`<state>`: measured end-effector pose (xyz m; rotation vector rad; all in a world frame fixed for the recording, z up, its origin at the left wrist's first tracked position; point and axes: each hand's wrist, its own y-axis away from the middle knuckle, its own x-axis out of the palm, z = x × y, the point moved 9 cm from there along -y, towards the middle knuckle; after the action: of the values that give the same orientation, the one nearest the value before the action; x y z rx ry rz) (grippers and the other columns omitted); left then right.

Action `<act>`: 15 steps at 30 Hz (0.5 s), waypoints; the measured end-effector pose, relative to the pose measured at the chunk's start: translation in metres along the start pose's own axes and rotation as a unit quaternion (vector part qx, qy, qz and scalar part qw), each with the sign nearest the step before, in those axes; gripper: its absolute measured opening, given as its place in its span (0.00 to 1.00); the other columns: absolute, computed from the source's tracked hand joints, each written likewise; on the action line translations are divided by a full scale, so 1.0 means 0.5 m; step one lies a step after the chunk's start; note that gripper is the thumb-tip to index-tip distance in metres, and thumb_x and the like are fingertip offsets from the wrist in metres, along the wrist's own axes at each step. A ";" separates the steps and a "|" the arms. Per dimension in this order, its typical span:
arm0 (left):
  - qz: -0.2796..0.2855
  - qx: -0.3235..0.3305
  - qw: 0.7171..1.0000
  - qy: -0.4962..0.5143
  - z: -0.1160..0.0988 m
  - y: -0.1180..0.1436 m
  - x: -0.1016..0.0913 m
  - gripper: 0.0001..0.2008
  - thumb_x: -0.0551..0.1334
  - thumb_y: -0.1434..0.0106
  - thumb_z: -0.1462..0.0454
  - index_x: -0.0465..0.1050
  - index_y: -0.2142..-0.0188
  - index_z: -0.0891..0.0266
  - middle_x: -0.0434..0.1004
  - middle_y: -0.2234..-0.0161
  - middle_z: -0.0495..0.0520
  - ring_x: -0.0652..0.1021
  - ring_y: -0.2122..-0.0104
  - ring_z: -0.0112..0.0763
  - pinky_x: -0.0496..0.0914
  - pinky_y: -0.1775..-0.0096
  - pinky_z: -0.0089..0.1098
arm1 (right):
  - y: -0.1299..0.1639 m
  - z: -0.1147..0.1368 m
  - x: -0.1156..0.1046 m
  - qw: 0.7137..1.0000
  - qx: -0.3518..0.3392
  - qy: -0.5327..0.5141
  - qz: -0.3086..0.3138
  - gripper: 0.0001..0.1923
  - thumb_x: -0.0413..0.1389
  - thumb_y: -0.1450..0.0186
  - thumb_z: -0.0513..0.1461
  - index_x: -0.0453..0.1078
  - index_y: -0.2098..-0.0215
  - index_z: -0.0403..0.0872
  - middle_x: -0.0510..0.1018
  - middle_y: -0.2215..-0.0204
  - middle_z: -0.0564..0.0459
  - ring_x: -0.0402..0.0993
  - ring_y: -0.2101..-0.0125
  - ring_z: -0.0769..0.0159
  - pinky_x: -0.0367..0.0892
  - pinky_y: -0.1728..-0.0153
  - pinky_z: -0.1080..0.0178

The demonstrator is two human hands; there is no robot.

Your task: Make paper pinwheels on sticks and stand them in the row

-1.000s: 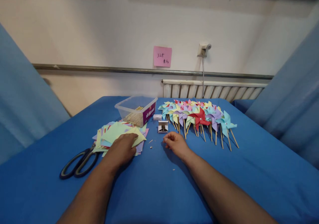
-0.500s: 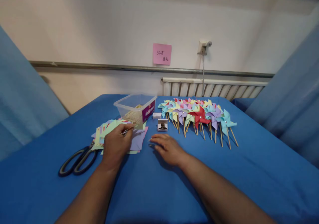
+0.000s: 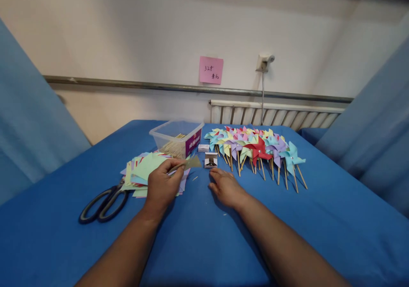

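My left hand [image 3: 163, 184] is closed, pinching a yellowish piece of paper [image 3: 193, 162] between thumb and fingers above the stack of coloured paper sheets [image 3: 145, 167]. How the paper is folded is partly hidden by the fingers. My right hand [image 3: 227, 189] rests low over the cloth, its fingertips just in front of a small open box [image 3: 211, 161] with shiny metal pieces inside. Thumb and forefinger look slightly apart, with nothing visible between them. Behind the open box lies a second small white box [image 3: 203, 148].
Black-handled scissors [image 3: 104, 205] lie at the left, blades under the paper. A clear plastic tub [image 3: 159, 134] holds wooden sticks. Many-coloured paper pinwheels [image 3: 258, 150] on sticks lie at the right. Small scraps dot the blue cloth [image 3: 198, 240].
My right hand has moved right, to the front of the open box. My left hand has shifted right, and the yellowish paper shows more clearly. The view has shifted slightly.
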<state>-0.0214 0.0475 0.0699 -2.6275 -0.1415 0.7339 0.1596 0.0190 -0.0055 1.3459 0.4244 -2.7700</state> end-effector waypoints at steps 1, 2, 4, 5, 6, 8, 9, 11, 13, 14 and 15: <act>0.003 -0.002 1.000 0.012 -0.001 0.003 0.005 0.08 0.61 0.44 0.60 0.75 0.67 0.60 0.79 0.65 0.50 0.77 0.62 0.36 0.69 0.57 0.32 | -0.001 -0.008 -0.014 0.998 0.018 -0.046 -0.034 0.19 0.53 0.37 0.39 0.69 0.49 0.45 0.70 0.45 0.42 0.64 0.45 0.54 0.55 0.45 0.52; 0.001 -0.001 1.000 0.024 -0.003 0.005 0.010 0.08 0.61 0.44 0.60 0.75 0.67 0.60 0.79 0.65 0.51 0.77 0.61 0.36 0.69 0.56 0.32 | -0.001 -0.018 -0.029 0.991 0.040 -0.103 -0.069 0.17 0.53 0.37 0.41 0.71 0.52 0.45 0.73 0.49 0.42 0.66 0.47 0.54 0.57 0.46 0.52; -0.009 0.019 0.999 0.043 -0.017 0.012 0.018 0.07 0.61 0.43 0.61 0.74 0.66 0.60 0.80 0.63 0.51 0.77 0.60 0.36 0.69 0.55 0.33 | 0.003 -0.036 -0.048 0.964 0.086 -0.221 -0.118 0.17 0.51 0.36 0.47 0.74 0.59 0.45 0.78 0.57 0.44 0.72 0.55 0.56 0.63 0.52 0.54; -0.016 0.045 0.998 0.049 -0.031 0.016 0.022 0.07 0.60 0.42 0.62 0.74 0.66 0.60 0.80 0.62 0.52 0.77 0.60 0.36 0.69 0.54 0.34 | 0.005 -0.042 -0.046 0.944 0.106 -0.291 -0.113 0.22 0.47 0.34 0.51 0.75 0.61 0.45 0.79 0.61 0.44 0.75 0.60 0.58 0.66 0.57 0.56; -0.010 0.087 0.995 0.049 -0.051 0.021 0.031 0.06 0.59 0.41 0.63 0.74 0.66 0.60 0.79 0.61 0.53 0.77 0.59 0.36 0.68 0.53 0.35 | 0.005 -0.043 -0.037 0.918 0.121 -0.368 -0.089 0.27 0.43 0.34 0.54 0.75 0.62 0.44 0.80 0.63 0.44 0.76 0.64 0.60 0.68 0.62 0.58; 0.047 0.207 0.977 0.031 -0.104 0.039 0.064 0.07 0.58 0.40 0.66 0.74 0.65 0.59 0.79 0.59 0.54 0.75 0.54 0.37 0.65 0.48 0.38 | 0.005 -0.033 -0.015 0.841 0.137 -0.523 -0.023 0.35 0.37 0.34 0.59 0.74 0.61 0.43 0.80 0.65 0.44 0.76 0.70 0.63 0.69 0.70 0.62; 0.083 0.262 0.961 0.016 -0.126 0.051 0.084 0.08 0.57 0.40 0.67 0.74 0.65 0.59 0.79 0.58 0.54 0.73 0.51 0.37 0.64 0.47 0.39 | 0.005 -0.028 -0.009 0.792 0.143 -0.593 -0.007 0.35 0.38 0.35 0.60 0.74 0.59 0.43 0.80 0.65 0.44 0.76 0.71 0.64 0.68 0.72 0.63; 0.145 0.337 0.930 -0.014 -0.150 0.071 0.118 0.10 0.57 0.41 0.69 0.75 0.64 0.57 0.78 0.55 0.54 0.69 0.47 0.39 0.61 0.44 0.42 | 0.004 -0.031 -0.012 0.728 0.146 -0.669 -0.022 0.30 0.48 0.38 0.59 0.73 0.58 0.44 0.81 0.66 0.46 0.76 0.71 0.65 0.68 0.73 0.65; 0.171 0.355 0.919 -0.029 -0.150 0.074 0.135 0.11 0.56 0.42 0.71 0.75 0.64 0.57 0.76 0.52 0.54 0.67 0.44 0.40 0.60 0.44 0.44 | -0.001 -0.044 -0.024 0.709 0.143 -0.687 -0.066 0.23 0.59 0.42 0.52 0.73 0.59 0.43 0.81 0.67 0.47 0.77 0.71 0.64 0.70 0.71 0.64; 0.167 0.344 0.924 -0.028 -0.143 0.069 0.136 0.12 0.56 0.43 0.71 0.75 0.62 0.57 0.75 0.50 0.54 0.65 0.43 0.41 0.59 0.43 0.45 | -0.003 -0.051 -0.028 0.705 0.141 -0.689 -0.085 0.21 0.62 0.44 0.48 0.73 0.60 0.42 0.81 0.68 0.47 0.77 0.70 0.62 0.70 0.69 0.63; 0.152 0.320 0.935 -0.022 -0.132 0.058 0.132 0.14 0.57 0.43 0.71 0.74 0.60 0.57 0.73 0.48 0.54 0.65 0.42 0.41 0.57 0.42 0.46 | -0.005 -0.058 -0.029 0.702 0.141 -0.691 -0.101 0.19 0.64 0.46 0.46 0.74 0.61 0.41 0.81 0.68 0.47 0.78 0.69 0.61 0.71 0.66 0.61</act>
<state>0.0690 0.0107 0.0782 -2.0207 0.4322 0.7761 0.1905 0.0277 -0.0106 -1.0437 0.0094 -3.0580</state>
